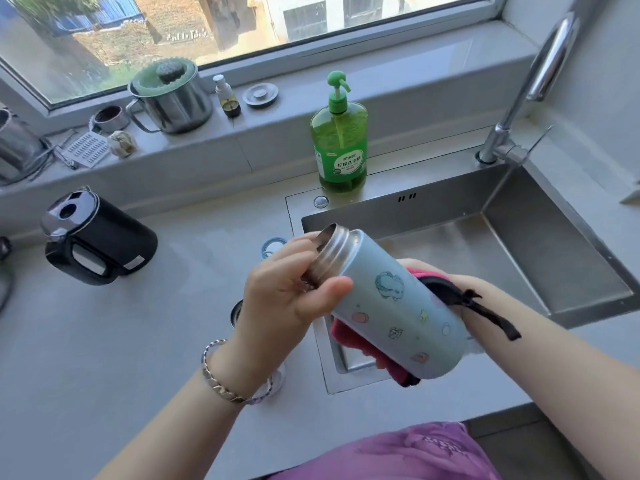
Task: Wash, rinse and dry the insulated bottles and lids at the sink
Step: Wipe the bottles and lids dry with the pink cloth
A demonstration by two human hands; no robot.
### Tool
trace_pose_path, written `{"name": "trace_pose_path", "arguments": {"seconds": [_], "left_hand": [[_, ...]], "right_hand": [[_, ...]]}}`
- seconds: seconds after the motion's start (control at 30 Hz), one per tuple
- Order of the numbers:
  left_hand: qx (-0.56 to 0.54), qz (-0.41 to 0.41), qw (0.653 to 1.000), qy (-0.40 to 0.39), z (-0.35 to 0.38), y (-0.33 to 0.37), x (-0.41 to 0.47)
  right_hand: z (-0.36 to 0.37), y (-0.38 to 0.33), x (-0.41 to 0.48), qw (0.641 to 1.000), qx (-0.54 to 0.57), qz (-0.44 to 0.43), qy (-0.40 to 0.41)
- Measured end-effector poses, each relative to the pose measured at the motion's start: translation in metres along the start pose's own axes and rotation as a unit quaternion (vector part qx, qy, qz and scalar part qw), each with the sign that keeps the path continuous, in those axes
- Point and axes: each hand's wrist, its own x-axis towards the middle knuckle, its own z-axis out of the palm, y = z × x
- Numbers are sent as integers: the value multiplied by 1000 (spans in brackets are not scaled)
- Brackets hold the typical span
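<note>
A light blue insulated bottle [394,306] with small cartoon prints lies tilted above the sink's near left corner, its open steel mouth pointing up and left. My left hand [287,292] grips its steel neck, thumb across the blue shoulder. My right hand [446,282] is mostly hidden behind the bottle's lower half and holds a pink cloth [363,344] with a black strap against the bottle. A second steel bottle [239,311] stands on the counter, largely hidden behind my left wrist. A blue-rimmed lid [272,247] lies on the counter beyond my left hand.
The steel sink [519,244] fills the right, its tap [526,98] at the far right corner. A green dish soap pump bottle [341,133] stands behind the sink. A black kettle [97,237] sits left on the counter. Pot, grater and small items line the windowsill.
</note>
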Motion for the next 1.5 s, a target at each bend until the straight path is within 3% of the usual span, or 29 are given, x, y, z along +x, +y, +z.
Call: {"name": "trace_pose_path", "arguments": {"seconds": [0.13, 0.23, 0.4, 0.53, 0.6, 0.7, 0.77, 0.9, 0.97, 1.03, 1.13, 1.17, 1.23, 1.33, 1.4, 1.5], "left_hand": [[38, -8, 999, 29, -6, -11, 0], [96, 17, 994, 52, -5, -17, 0], [177, 93, 979, 35, 14, -9, 0], [98, 21, 993, 56, 14, 2, -5], [-6, -71, 997, 35, 12, -1, -8], [-152, -226, 959, -80, 9, -7, -11], [-188, -265, 936, -138, 8, -8, -11], [-140, -301, 938, -96, 14, -6, -9], [-91, -317, 942, -71, 19, -3, -7], [-71, -347, 935, -13, 23, -1, -5], [-41, -376, 923, 63, 24, -2, -6], [-22, -374, 925, 67, 24, -1, -8], [-4, -351, 935, 44, 26, 4, -14], [1, -325, 945, 26, 25, 8, -21], [-1, -315, 949, 27, 21, 9, -23], [-59, -325, 944, 2, 12, 12, -30]], "right_hand": [[-2, 20, -4, 982, 186, -40, 9], [14, 32, -6, 937, 332, -108, 28], [34, 39, 6, 903, 372, -194, 93], [41, 42, 14, 883, 420, -185, 102], [43, 41, 17, 886, 433, -143, 86], [49, 36, 12, 902, 427, -61, 24], [55, 32, 7, 921, 389, -23, 10], [66, 29, 7, 959, 273, 19, 71], [67, 32, 10, 945, 305, -25, 113], [65, 39, 12, 922, 299, -116, 217], [68, 46, 3, 840, 223, -293, 399], [73, 46, 0, 823, 178, -355, 406], [88, 46, 0, 822, 71, -443, 351], [103, 39, 9, 825, -27, -463, 323], [99, 31, 11, 839, 47, -445, 308], [89, 20, 11, 886, 163, -339, 272]]}}
